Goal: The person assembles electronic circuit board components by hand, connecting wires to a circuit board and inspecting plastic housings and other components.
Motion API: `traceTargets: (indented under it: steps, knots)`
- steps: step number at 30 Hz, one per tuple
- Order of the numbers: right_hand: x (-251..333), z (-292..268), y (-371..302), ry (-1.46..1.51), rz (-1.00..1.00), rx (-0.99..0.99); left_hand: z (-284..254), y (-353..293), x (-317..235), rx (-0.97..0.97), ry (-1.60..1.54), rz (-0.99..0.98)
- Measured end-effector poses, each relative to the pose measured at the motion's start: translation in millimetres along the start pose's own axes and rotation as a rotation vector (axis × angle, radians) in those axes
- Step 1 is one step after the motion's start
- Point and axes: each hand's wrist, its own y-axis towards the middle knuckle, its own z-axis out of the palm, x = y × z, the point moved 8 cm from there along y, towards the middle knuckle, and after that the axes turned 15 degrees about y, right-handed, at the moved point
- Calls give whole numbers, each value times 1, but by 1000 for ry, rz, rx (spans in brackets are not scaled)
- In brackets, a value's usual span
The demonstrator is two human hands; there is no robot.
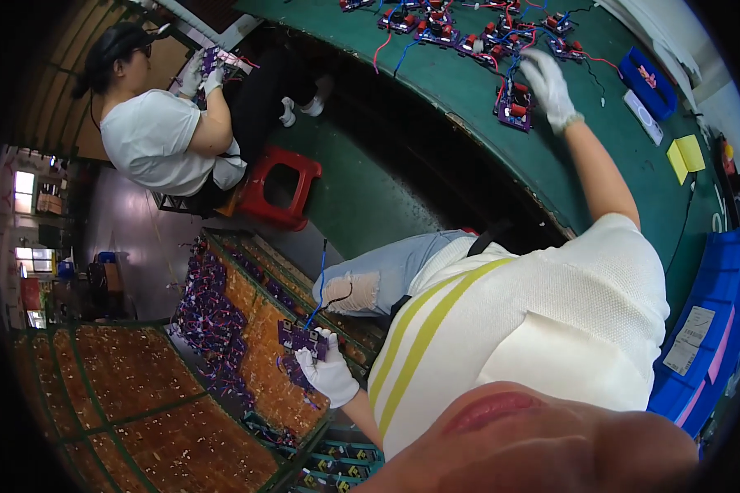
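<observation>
My left hand (330, 375), in a white glove, is closed on the edge of a purple circuit board (301, 338). A blue wire (321, 279) rises from this board. The hand is low on the left, above a brown board surface. My right hand (549, 89), gloved too, reaches over the green table with its fingers stretched out. Just beside those fingers lies a purple circuit board with red parts (515, 113). I cannot tell whether the fingertips touch it or its wires. More such boards (437, 31) with red, blue and black wires lie further along the table.
A blue bin (648, 82), a white device (643, 117) and a yellow note (684, 158) are at the table's right. Many purple boards (214, 320) are heaped on the left. A red stool (279, 187) stands near a seated person (152, 135) with gloved hands on a board.
</observation>
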Motion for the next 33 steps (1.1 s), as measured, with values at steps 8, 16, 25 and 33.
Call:
traceTargets:
  steps: [8,16,25,33]
  knots:
    - [38,64,-35,-305,175,343,30,5,3,82,-45,-59]
    - [2,114,11,-463,380,249,14,-2,1,35,-79,-44]
    - [-42,139,58,-533,511,180,-12,-8,9,-18,-65,-16]
    - [-83,150,89,-524,518,234,-7,-9,6,-85,-42,1]
